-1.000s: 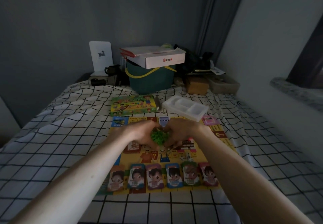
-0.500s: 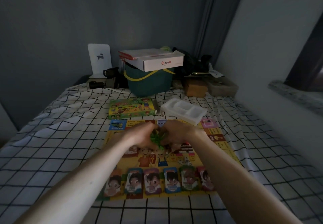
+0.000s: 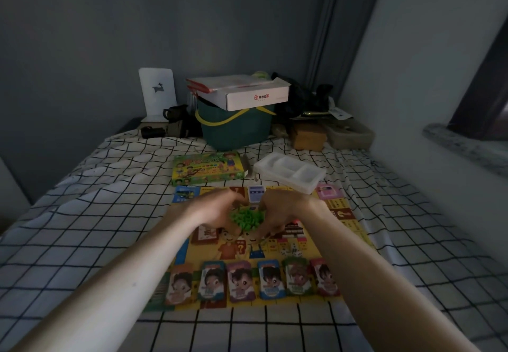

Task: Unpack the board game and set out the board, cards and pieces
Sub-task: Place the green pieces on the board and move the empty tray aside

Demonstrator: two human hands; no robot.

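On a bed (image 3: pixel 82 228) spread with a black-and-white checked sheet, a row of six character cards (image 3: pixel 251 280) lies along the near edge of the yellow game board (image 3: pixel 354 222), and two small white dice (image 3: pixel 292 250) sit just beyond them on the board's right of centre. Above the middle of the board, the person's left hand (image 3: pixel 217 211) and right hand (image 3: pixel 280 214) meet, fingers curled inward around a clump of small green pieces (image 3: pixel 246 218) cupped between them, held just over the board or resting on it; which cannot be told. The pieces look light, hard and loose, likely to spill or scatter if the cup of the hands breaks, so they are best gathered from both sides and underneath and set down low. A red-backed card stack (image 3: pixel 206 234) lies on the board under the left wrist, and dark printed cards (image 3: pixel 294 230) beside the right hand. Past the hands, a blue card (image 3: pixel 257 195) rests near the board's far edge. Beyond the board sit the green game box (image 3: pixel 206 171) and, to its right, the white plastic tray insert (image 3: pixel 288 171), whose compartments look bare. At the head of the bed stands a teal bucket (image 3: pixel 233 129) with a white carton (image 3: pixel 247 93) on top.
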